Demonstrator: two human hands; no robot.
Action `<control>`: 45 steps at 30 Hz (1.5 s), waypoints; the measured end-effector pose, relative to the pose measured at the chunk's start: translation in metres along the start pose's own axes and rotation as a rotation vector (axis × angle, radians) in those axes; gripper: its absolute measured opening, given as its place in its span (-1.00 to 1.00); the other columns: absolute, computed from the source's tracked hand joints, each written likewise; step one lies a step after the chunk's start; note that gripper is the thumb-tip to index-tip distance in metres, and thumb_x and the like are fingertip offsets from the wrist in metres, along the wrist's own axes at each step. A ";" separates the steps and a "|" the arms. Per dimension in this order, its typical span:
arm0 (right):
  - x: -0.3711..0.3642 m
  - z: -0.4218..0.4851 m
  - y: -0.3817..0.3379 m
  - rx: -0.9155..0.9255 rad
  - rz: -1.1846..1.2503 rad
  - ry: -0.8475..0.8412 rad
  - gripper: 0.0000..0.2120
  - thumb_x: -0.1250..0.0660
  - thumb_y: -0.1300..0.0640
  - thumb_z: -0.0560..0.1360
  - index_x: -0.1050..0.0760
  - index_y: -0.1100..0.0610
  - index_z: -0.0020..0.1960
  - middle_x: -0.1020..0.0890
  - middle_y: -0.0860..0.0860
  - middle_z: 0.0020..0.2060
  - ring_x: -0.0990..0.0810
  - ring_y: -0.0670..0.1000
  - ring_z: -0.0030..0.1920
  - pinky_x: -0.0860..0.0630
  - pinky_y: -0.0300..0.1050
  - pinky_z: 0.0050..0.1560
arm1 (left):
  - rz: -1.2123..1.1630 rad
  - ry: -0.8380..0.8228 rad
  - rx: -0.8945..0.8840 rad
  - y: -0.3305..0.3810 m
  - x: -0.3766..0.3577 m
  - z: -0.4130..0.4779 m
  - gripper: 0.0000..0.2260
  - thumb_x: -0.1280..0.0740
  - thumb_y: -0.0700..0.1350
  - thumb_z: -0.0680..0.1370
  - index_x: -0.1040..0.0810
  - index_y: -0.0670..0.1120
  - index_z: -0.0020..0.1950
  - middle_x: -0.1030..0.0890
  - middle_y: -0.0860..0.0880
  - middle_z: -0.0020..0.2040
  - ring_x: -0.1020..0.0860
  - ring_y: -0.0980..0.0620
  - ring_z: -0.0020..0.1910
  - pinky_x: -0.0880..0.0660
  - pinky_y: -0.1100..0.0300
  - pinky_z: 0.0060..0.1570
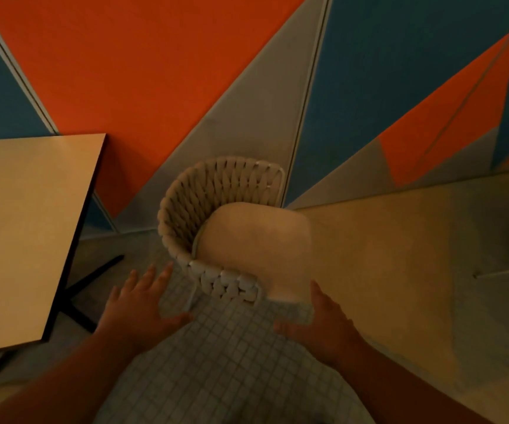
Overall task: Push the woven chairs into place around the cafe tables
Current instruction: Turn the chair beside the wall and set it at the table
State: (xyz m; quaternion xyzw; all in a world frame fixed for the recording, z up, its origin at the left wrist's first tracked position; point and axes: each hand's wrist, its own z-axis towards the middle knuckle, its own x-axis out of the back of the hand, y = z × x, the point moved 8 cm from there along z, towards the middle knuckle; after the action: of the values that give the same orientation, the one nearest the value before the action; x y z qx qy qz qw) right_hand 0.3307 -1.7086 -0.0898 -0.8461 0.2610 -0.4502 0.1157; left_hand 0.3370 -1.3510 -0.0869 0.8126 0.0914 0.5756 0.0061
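Woven chair sits center for us, left table at 9 o'clock, right table at 3. Our left hand and right hand are spread, empty, near 6; the right maybe brushes the cushion.

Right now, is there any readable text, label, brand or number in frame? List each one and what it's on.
None readable. No words, labels, logos or numbers show on the woven chair, its cushion, the left table, the coloured wall panels or the tiled floor.
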 end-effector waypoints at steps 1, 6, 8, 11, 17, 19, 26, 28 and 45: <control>-0.008 0.013 0.001 -0.013 0.013 -0.023 0.58 -0.17 -0.80 -0.19 0.29 -0.14 0.64 0.05 0.01 0.67 0.02 0.17 0.64 -0.06 0.35 0.55 | 0.005 -0.013 -0.006 0.002 -0.008 0.012 0.16 0.28 0.77 0.06 0.42 0.29 0.57 0.15 0.01 0.71 0.12 -0.15 0.68 0.01 -0.22 0.61; -0.042 0.082 -0.010 -0.014 -0.017 -0.087 0.56 -0.21 -0.78 -0.15 0.23 -0.11 0.65 -0.03 0.01 0.66 -0.04 0.14 0.63 -0.12 0.29 0.55 | 0.068 -0.080 0.022 -0.003 -0.040 0.073 0.01 -0.02 0.66 0.34 0.47 0.27 0.54 0.16 0.00 0.71 0.15 -0.16 0.68 0.04 -0.23 0.62; -0.055 0.112 -0.026 0.013 -0.059 -0.093 0.56 -0.19 -0.78 -0.15 0.23 -0.08 0.65 -0.06 0.02 0.65 -0.06 0.14 0.63 -0.14 0.27 0.55 | 0.097 -0.086 0.034 -0.008 -0.047 0.100 0.01 -0.20 0.55 0.45 0.43 0.25 0.58 0.16 -0.01 0.71 0.15 -0.17 0.68 0.03 -0.23 0.62; -0.074 0.153 -0.058 0.084 -0.181 -0.119 0.41 -0.27 -0.72 0.06 0.21 -0.05 0.66 -0.01 0.05 0.66 0.07 0.22 0.64 -0.06 0.30 0.57 | 0.156 -0.095 0.020 -0.009 -0.053 0.141 0.03 -0.34 0.41 0.49 0.37 0.21 0.63 0.16 -0.02 0.71 0.16 -0.19 0.67 0.02 -0.25 0.61; -0.109 0.232 -0.132 0.229 -0.192 -0.023 0.26 -0.38 -0.56 0.23 0.14 -0.04 0.66 0.07 0.14 0.65 0.23 0.25 0.62 0.04 0.21 0.59 | 0.358 -0.095 -0.056 0.000 -0.061 0.226 0.04 -0.45 0.25 0.49 0.28 0.17 0.66 0.20 -0.08 0.70 0.18 -0.22 0.67 0.04 -0.34 0.59; -0.130 0.250 -0.139 0.190 -0.168 -0.064 0.24 -0.41 -0.55 0.22 0.08 -0.06 0.66 0.02 0.14 0.65 0.15 0.24 0.63 -0.10 0.22 0.55 | 0.517 -0.102 -0.126 -0.001 -0.053 0.250 0.06 -0.45 0.25 0.48 0.29 0.14 0.66 0.21 -0.09 0.70 0.19 -0.22 0.67 0.04 -0.35 0.58; -0.147 0.265 -0.142 0.276 -0.335 -0.050 -0.45 -0.35 -0.46 0.37 -0.53 -0.06 0.12 -0.65 -0.07 0.02 -0.64 0.06 0.06 -0.58 -0.01 0.04 | 0.777 -0.165 -0.158 -0.053 -0.035 0.299 0.15 -0.53 0.26 0.42 0.31 0.16 0.65 0.24 -0.12 0.69 0.19 -0.21 0.67 0.00 -0.36 0.58; -0.144 0.262 -0.144 0.317 -0.337 -0.002 -0.52 -0.33 -0.41 0.41 -0.53 -0.04 0.06 -0.64 -0.06 -0.04 -0.64 0.05 0.02 -0.55 -0.05 -0.01 | 0.795 -0.165 -0.166 -0.056 -0.045 0.314 0.05 -0.49 0.18 0.48 0.25 0.15 0.67 0.17 -0.10 0.70 0.20 -0.22 0.67 0.04 -0.35 0.58; -0.138 0.256 -0.138 0.482 -0.311 0.076 -0.63 -0.35 -0.33 0.44 -0.51 -0.03 -0.04 -0.61 -0.11 -0.15 -0.59 -0.01 -0.12 -0.45 -0.11 -0.18 | 0.672 -0.096 -0.282 -0.051 -0.079 0.332 -0.35 -0.48 0.24 0.40 -0.47 0.14 0.47 -0.46 0.06 0.45 -0.13 -0.08 0.62 0.18 -0.20 0.60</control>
State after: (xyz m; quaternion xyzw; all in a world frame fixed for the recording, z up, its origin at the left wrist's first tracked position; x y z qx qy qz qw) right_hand 0.5246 -1.5280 -0.2721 -0.8065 0.0175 -0.5431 0.2331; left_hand 0.6154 -1.2818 -0.2786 0.8144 -0.2614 0.5137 -0.0672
